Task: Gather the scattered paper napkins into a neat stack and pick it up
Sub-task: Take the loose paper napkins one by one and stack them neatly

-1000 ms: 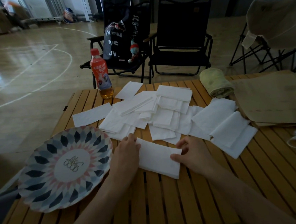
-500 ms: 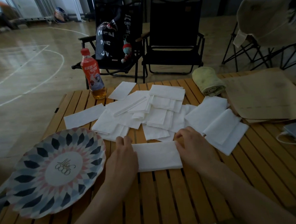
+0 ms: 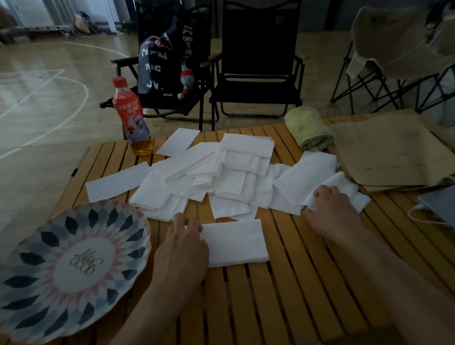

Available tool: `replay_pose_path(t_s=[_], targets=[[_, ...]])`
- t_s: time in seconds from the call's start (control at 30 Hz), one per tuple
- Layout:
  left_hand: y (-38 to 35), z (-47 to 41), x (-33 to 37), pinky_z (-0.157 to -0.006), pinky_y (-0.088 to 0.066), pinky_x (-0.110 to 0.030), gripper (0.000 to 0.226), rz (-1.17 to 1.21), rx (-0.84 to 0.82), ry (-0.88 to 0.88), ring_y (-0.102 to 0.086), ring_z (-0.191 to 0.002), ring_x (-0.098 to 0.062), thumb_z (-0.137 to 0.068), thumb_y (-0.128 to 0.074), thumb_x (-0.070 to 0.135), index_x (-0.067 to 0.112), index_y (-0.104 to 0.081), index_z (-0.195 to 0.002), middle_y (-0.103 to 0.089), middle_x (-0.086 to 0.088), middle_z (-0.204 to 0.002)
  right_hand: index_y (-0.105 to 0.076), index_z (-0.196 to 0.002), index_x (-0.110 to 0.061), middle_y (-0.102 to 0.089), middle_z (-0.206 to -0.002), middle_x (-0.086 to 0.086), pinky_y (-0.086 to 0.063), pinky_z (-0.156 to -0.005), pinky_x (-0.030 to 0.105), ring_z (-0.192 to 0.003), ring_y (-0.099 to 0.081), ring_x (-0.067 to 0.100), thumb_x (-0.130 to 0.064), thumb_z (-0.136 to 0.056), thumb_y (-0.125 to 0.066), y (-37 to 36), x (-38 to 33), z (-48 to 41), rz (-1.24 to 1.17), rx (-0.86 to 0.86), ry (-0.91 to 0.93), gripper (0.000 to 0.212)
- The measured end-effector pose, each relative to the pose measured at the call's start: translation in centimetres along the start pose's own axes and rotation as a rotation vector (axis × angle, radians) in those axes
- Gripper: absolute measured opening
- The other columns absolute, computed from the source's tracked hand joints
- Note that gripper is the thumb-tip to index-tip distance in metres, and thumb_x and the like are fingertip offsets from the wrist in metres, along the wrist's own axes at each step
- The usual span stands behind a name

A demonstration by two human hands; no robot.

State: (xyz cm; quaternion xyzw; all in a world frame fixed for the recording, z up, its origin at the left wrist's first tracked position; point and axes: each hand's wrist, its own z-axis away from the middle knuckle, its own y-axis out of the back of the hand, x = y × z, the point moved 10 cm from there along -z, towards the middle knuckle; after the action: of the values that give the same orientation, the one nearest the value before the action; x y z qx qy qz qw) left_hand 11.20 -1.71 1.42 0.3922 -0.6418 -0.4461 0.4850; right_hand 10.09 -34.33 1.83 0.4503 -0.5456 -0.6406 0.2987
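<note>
bag (image 3: 160,56): "OPEN TO LOVE", white letters | plate (image 3: 28,291): centre logo, unreadable | bottle (image 3: 131,117): label characters too small to read

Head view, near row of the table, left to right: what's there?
patterned plate → left hand → folded napkin → right hand → grey device

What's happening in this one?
A person at a slatted wooden table is collecting paper napkins. The left hand rests flat on the left edge of a squared-up napkin lying close to them. The right hand has reached to the right and its fingers curl onto an end napkin. The scattered pile covers the table's middle, so little has been gathered. A patterned plate sits at the left.
</note>
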Motion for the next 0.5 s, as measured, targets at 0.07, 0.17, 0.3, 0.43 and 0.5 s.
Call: replay_pose_path(t_s=[0.07, 0.17, 0.3, 0.43, 0.5], targets=[[-0.1, 0.0, -0.1, -0.071, -0.043, -0.015, 0.031, -0.006, -0.008, 0.002, -0.05, -0.104, -0.006, -0.096, -0.055, 0.037, 0.026, -0.05, -0.125, -0.037, 0.002, -0.136, -0.051, -0.117, -0.013, -0.052, -0.116, 0.009, -0.048, -0.076, 0.037, -0.101, -0.05, 0.024, -0.039, -0.093, -0.059, 0.0, 0.0, -0.1, -0.001, 0.007, -0.004, 0.037], [-0.1, 0.0, -0.2, -0.072, -0.042, -0.015, 0.03, -0.008, -0.012, 0.005, -0.05, -0.106, -0.007, -0.096, -0.053, 0.038, 0.027, -0.05, -0.124, -0.037, 0.002, -0.137, -0.056, -0.11, -0.014, -0.055, -0.108, 0.007, -0.05, -0.073, 0.036, -0.095, -0.052, 0.022, -0.037, -0.093, -0.06, 0.4, 0.0, 0.0, -0.008, 0.053, 0.008, 0.029], [-0.1, -0.1, -0.2, -0.069, -0.039, -0.015, 0.028, -0.006, -0.015, 0.002, -0.045, -0.099, -0.003, -0.097, -0.052, 0.037, 0.027, -0.049, -0.123, -0.037, 0.003, -0.135, -0.059, -0.102, -0.014, -0.059, -0.098, 0.005, -0.052, -0.071, 0.036, -0.084, -0.057, 0.019, -0.04, -0.095, -0.057, 1.3, 0.1, 0.1, -0.079, 0.099, 0.015, 0.027], [-0.2, -0.1, -0.2, -0.073, -0.043, -0.015, 0.03, -0.009, -0.026, -0.003, -0.049, -0.103, -0.005, -0.097, -0.052, 0.038, 0.027, -0.048, -0.125, -0.036, 0.003, -0.136, -0.06, -0.107, -0.014, -0.061, -0.101, 0.004, -0.053, -0.077, 0.036, -0.089, -0.058, 0.018, -0.045, -0.093, -0.063, 1.5, -0.2, 0.5, -0.087, 0.077, 0.023, 0.033], [-0.2, -0.1, -0.2, -0.074, -0.044, -0.016, 0.03, -0.005, -0.028, -0.003, -0.05, -0.104, -0.006, -0.097, -0.052, 0.038, 0.027, -0.049, -0.125, -0.036, 0.003, -0.137, -0.063, -0.108, -0.014, -0.064, -0.103, 0.004, -0.054, -0.079, 0.037, -0.092, -0.06, 0.018, -0.045, -0.091, -0.066, 1.6, -0.3, 0.5, -0.119, 0.057, 0.029, 0.035]])
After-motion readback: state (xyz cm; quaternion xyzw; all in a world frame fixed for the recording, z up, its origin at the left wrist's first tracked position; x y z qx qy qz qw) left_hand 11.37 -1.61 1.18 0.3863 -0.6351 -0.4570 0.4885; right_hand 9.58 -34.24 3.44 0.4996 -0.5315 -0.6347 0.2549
